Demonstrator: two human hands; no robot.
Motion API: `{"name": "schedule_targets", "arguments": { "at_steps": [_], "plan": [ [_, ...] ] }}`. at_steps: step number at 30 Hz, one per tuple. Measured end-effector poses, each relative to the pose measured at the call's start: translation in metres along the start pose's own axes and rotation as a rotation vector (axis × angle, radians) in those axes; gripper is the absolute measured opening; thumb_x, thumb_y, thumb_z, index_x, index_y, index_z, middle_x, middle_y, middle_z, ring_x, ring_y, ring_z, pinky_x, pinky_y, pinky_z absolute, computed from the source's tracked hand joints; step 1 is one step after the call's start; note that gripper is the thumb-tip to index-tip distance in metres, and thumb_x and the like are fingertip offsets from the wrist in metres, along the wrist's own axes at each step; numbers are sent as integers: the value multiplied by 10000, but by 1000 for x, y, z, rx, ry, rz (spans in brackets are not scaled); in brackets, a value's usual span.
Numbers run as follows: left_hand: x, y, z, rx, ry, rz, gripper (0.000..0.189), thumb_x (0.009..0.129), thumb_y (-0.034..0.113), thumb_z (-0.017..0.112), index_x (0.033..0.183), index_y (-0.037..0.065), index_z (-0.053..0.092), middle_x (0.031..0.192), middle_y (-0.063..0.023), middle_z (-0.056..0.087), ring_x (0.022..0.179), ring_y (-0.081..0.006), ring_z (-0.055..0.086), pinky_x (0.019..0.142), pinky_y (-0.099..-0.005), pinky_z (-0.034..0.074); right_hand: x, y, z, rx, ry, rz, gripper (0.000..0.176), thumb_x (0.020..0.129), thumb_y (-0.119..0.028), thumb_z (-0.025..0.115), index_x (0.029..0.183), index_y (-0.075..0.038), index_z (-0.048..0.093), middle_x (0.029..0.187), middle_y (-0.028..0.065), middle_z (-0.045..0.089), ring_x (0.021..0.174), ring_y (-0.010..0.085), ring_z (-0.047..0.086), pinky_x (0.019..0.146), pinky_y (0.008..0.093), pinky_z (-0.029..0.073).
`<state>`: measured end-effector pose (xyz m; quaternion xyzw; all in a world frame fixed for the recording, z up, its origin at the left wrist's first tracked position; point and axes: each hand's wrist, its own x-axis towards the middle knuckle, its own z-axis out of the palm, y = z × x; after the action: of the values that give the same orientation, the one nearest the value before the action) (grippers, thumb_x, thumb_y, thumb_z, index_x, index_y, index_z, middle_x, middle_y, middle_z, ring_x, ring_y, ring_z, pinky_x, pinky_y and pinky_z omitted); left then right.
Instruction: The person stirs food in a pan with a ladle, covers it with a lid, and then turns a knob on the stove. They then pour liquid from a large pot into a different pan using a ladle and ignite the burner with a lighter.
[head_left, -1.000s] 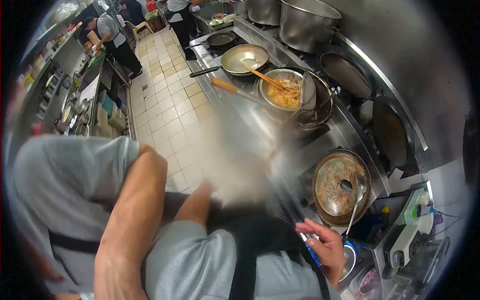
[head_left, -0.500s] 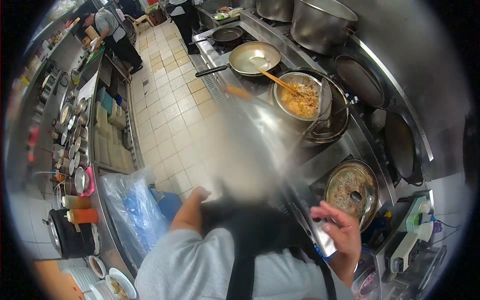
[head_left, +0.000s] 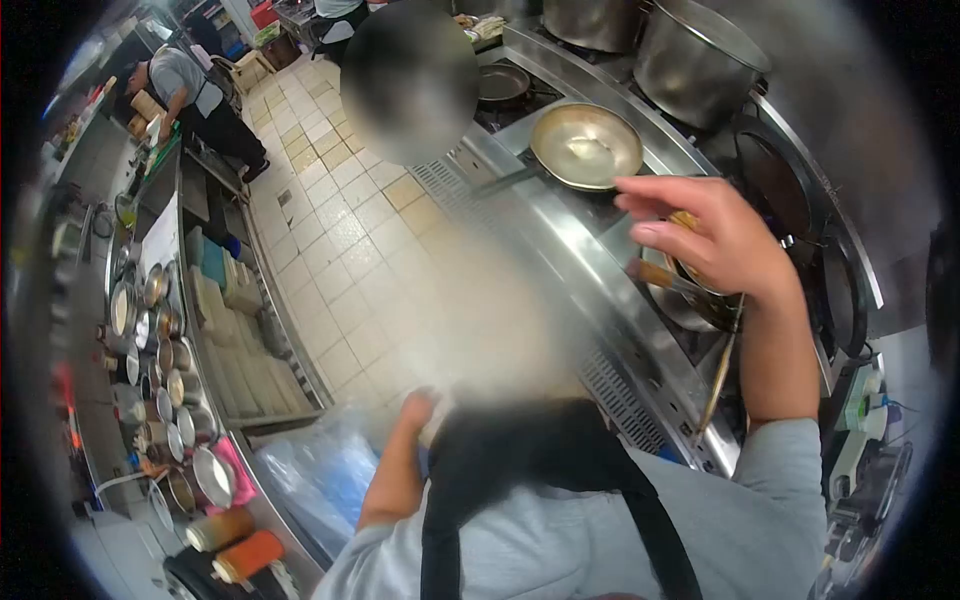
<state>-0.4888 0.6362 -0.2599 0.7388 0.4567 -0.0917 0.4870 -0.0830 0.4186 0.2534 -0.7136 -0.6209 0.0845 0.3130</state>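
**One loose right hand (head_left: 718, 232) over a wooden-handled tool (head_left: 652, 272)**

At far left, metal bowls (head_left: 213, 474) crowd the side counter, well apart from either hand. Next comes the left hand (head_left: 415, 410), low by the apron (head_left: 520, 440) and above the floor tiles; it is too blurred to tell whether it is closed. Further right, the frying pan (head_left: 587, 148) sits just beyond the right fingertips.

The wooden-handled tool lies just under the right thumb, its butt pointing left towards the aisle and its dark shaft slanting right, beneath the wrist. The right hand is clearly the nearer. Its fingers reach out together with the thumb apart below, clasping nothing visible; whether the thumb touches the handle cannot be told. A metal bowl (head_left: 678, 308) shows partly behind the tool.

Half a second earlier, the right hand is low beside the range, and the tool's wooden end shows farther left, near the pan's handle. Now the hand is raised across the range, hiding most of the bowl.
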Motion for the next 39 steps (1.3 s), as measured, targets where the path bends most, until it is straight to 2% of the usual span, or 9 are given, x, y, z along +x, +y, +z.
{"name": "schedule_targets", "arguments": {
  "at_steps": [4, 6, 9, 12, 20, 23, 25, 28, 39],
  "plan": [
    [16, -44, -68, -124, 78, -84, 618, 849, 381, 669, 1312, -9, 545, 1063, -154, 676, 719, -206, 611, 561, -323, 478, 97, 12, 66, 236, -261, 250, 410, 907, -194, 643, 1269, -12, 581, 1122, 107, 676, 1030, 187, 638, 893, 318, 507],
    [22, -45, -96, -148, 93, -190, 575, 882, 422, 581, 1209, -49, 607, 1246, -263, 587, 1210, -356, 542, 1029, -388, 409, 140, 57, 126, 227, -163, 130, 486, 892, -308, 664, 1268, -12, 579, 1114, 149, 670, 1011, 210, 638, 865, 327, 510],
    [58, -78, -108, -220, 124, -217, 628, 858, 376, 663, 1313, -36, 529, 1052, -170, 674, 665, -198, 578, 527, -319, 458, 199, 89, 198, 657, -101, 366, 573, 894, -371, 657, 1311, -2, 524, 1146, 145, 645, 1055, 247, 618, 893, 378, 505],
    [51, -11, -127, -318, 83, -404, 557, 885, 406, 582, 1197, -55, 609, 1183, -248, 627, 1133, -373, 588, 978, -410, 445, 272, 163, 278, 930, -64, 544, 649, 902, -387, 648, 1375, -1, 429, 1265, 173, 566, 1124, 299, 583, 931, 431, 489],
    [81, -20, -148, -97, 193, -160, 607, 856, 431, 654, 1222, -49, 589, 1136, -259, 643, 1094, -358, 619, 931, -408, 481, 435, 306, 377, 1608, 363, 759, 788, 927, -401, 608, 1482, -16, 203, 1523, 229, 221, 1308, 401, 413, 1014, 538, 425],
    [84, 27, -180, -24, 243, -274, 612, 850, 422, 664, 1243, -39, 580, 1205, -261, 612, 1147, -347, 592, 980, -409, 456, 486, 340, 400, 1792, 596, 1089, 582, 949, -373, 583, 1356, -6, 386, 1303, 195, 494, 1122, 337, 553, 917, 496, 488],
    [91, 24, -195, -2, 92, -291, 618, 854, 429, 657, 1252, -37, 575, 1205, -253, 615, 1138, -359, 594, 988, -413, 452, 488, 346, 409, 2372, 805, 666, 309, 981, -348, 535, 1077, -55, 526, 860, 73, 567, 725, 197, 559, 637, 363, 500],
    [120, 6, -204, 139, -86, -269, 590, 891, 454, 594, 1243, -19, 583, 1199, -248, 614, 1140, -395, 573, 974, -439, 452, 468, 308, 384, 2026, 933, 797, 259, 998, -366, 495, 880, -135, 512, 601, -41, 359, 473, 88, 321, 414, 251, 250],
    [160, -2, -227, 438, -377, -375, 671, 852, 493, 632, 1421, 195, 443, 1544, -114, 281, 1369, -407, 309, 1070, -567, 322, 301, 121, 489, 1473, 232, 1331, 210, 946, -232, 597, 820, -134, 461, 618, -55, 374, 497, 51, 357, 393, 202, 240]
  ]
}}
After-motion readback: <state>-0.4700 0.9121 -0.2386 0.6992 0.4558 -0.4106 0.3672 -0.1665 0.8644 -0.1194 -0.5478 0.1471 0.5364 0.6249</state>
